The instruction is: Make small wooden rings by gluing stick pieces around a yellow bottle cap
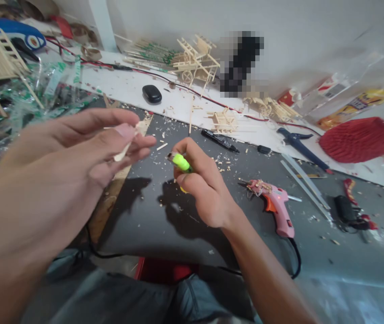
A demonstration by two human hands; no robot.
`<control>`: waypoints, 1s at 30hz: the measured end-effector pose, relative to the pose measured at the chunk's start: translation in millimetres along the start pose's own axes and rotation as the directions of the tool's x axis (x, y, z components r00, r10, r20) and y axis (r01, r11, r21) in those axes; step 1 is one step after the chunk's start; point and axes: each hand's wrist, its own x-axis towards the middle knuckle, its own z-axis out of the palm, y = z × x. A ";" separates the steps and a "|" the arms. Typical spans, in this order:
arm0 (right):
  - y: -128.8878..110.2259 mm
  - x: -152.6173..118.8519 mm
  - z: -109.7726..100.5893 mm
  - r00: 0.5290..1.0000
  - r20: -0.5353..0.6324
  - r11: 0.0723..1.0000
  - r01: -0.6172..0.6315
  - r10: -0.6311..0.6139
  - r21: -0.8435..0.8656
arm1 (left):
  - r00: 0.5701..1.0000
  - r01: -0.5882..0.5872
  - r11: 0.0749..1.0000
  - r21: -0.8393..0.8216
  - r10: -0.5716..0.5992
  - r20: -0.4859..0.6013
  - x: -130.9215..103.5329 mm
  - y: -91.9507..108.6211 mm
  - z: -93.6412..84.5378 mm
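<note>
My left hand (90,144), large and close to the camera, pinches a small pale wooden piece (123,150) between thumb and fingers. To its right, over the dark grey table, my right hand (200,177) is wrapped round a tool with a bright yellow-green part (181,162) and a metal tip. The rest of that tool is hidden in the fingers, so its kind is unclear. The two hands are apart, and their shadows fall on the table (137,234).
A pink glue gun (276,202) lies at the right, its cable running off the front edge. Behind are a black marker (220,141), a black case (151,94), stick models (196,63) and a dark hammer-like tool (304,148). Plastic wrappers (56,85) crowd the left.
</note>
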 end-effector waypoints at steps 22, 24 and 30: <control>10.9 -6.5 1.9 0.994 -0.092 0.990 0.075 -0.064 0.120 | 0.940 -0.304 0.522 0.797 0.299 0.162 32.4 -18.5 -7.8; 10.5 -7.2 2.0 0.993 -0.103 0.992 0.076 -0.065 0.104 | 0.892 -0.370 0.488 0.790 0.425 0.155 22.4 -13.5 -4.3; 7.9 -8.3 0.2 0.991 -0.102 0.995 0.093 -0.089 0.029 | 0.515 -0.787 0.266 0.557 0.779 0.357 -7.1 -11.5 2.8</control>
